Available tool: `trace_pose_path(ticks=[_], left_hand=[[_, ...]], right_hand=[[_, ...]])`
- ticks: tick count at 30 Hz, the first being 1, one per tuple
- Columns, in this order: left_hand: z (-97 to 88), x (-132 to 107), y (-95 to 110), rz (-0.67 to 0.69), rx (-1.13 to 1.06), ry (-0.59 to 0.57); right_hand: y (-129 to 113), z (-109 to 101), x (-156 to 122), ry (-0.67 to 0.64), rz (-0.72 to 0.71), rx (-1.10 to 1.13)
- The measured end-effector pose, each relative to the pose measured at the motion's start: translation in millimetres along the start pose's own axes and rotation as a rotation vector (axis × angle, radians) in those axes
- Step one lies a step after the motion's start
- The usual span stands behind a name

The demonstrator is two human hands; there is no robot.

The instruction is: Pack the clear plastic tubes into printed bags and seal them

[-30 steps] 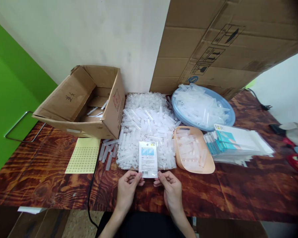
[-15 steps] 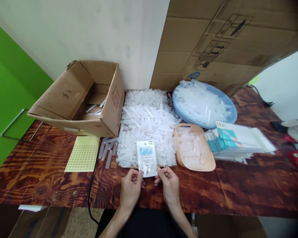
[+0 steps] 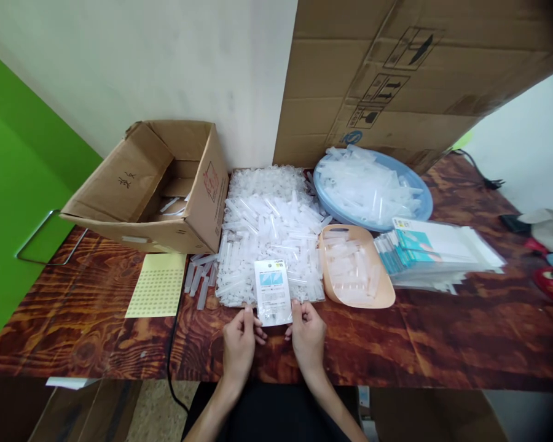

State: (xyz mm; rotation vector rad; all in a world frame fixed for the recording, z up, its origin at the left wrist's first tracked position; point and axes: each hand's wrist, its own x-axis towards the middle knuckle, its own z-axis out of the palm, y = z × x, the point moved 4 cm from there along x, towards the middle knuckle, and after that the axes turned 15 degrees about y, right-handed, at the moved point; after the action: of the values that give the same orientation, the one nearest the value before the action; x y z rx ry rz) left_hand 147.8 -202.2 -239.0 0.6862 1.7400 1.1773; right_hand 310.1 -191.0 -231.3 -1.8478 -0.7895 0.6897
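Packet [image 3: 273, 292] upright above counter [image 3: 442, 334] edge, just before tube pile [image 3: 270, 227]. Left hand [image 3: 239, 344] and right hand [image 3: 308, 334] each close grip on lower corner, fingertips only. Likely risk: thin pinch slips, packet drops among tubes

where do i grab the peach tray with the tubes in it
Take the peach tray by the slot handle at its far end, reaching over from above. The tube pile crowds its left side and the packet stack its right, so the sides likely give little room.
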Motion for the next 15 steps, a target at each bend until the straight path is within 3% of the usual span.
trace_pose_path(ticks=[4,8,15], left_hand=[[1.2,-1,2,-0.099,-0.149,0.008],[3.9,-4,15,-0.141,-0.186,-0.102],[-2.4,0,23,-0.044,-0.181,-0.105]], right_hand=[[1,-4,-1,-0.049,-0.059,0.062],[2,-11,-2,-0.102,-0.118,0.183],[-7,-3,2,-0.218,0.053,0.429]])
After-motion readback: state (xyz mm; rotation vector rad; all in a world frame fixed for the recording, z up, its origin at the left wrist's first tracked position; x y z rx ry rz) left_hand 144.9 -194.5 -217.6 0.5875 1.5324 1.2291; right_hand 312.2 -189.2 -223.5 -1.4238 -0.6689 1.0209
